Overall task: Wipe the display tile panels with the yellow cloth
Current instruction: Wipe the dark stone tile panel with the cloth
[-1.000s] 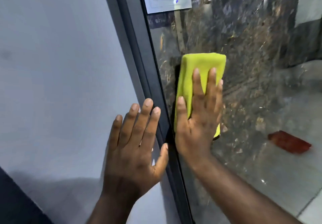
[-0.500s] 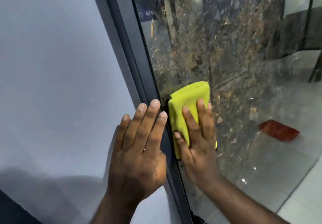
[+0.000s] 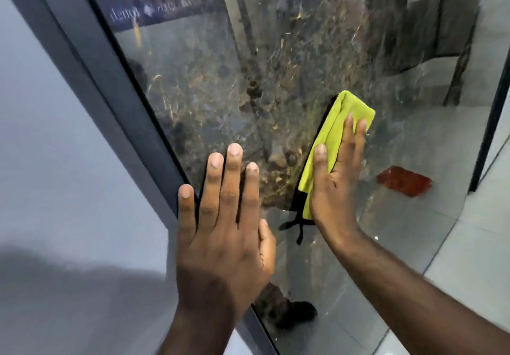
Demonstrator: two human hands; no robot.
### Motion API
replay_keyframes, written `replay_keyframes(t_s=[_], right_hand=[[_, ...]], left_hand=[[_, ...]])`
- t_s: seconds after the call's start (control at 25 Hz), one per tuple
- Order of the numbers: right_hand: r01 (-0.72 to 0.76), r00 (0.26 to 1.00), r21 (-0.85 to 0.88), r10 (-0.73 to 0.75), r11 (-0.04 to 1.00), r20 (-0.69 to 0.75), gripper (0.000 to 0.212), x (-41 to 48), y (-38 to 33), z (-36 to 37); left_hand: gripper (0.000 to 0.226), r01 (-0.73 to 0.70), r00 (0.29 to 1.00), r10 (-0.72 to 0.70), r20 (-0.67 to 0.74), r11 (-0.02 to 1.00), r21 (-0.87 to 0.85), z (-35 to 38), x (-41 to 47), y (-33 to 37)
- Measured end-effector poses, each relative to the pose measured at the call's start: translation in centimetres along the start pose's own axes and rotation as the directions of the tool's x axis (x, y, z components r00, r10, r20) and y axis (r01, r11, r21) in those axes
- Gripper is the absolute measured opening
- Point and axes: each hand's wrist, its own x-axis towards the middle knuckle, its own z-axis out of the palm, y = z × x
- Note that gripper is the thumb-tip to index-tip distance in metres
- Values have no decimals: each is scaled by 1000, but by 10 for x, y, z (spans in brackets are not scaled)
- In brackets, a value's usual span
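Glossy and marbled, the dark panel point(image 3: 220, 92) fills the view from 12 to 4 o'clock, with a frame point(image 3: 110, 84) parting it from the grey panel point(image 3: 55, 161) at 9 o'clock. The right hand point(image 3: 336, 186), fingers straight, presses the folded cloth point(image 3: 331, 133) flat on the dark panel at 2 o'clock. The left hand point(image 3: 223, 233) lies flat and empty across the frame's edge and the dark panel at 6 o'clock.

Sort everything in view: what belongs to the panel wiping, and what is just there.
In the job:
yellow cloth
right hand, pressing the cloth flat
dark marbled tile panel
left hand, flat across the panel's edge

Just there:
grey frame
red patch, low right
pale grey panel, not being wiped
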Motion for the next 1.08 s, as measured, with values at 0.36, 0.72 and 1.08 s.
replay_keyframes(t_s=[0.36, 0.72, 1.08], right_hand=[[53, 996, 12, -54, 998, 78, 66, 121, 68, -58], [8, 994, 3, -8, 1000, 106, 69, 216, 145, -109], [-138, 987, -55, 142, 989, 78, 79, 286, 179, -135]], left_hand=[[84, 21, 999, -20, -49, 1000, 11, 40, 85, 87], [94, 37, 998, -37, 46, 999, -5, 74, 149, 179], [85, -33, 997, 31, -68, 999, -37, 121, 207, 235]])
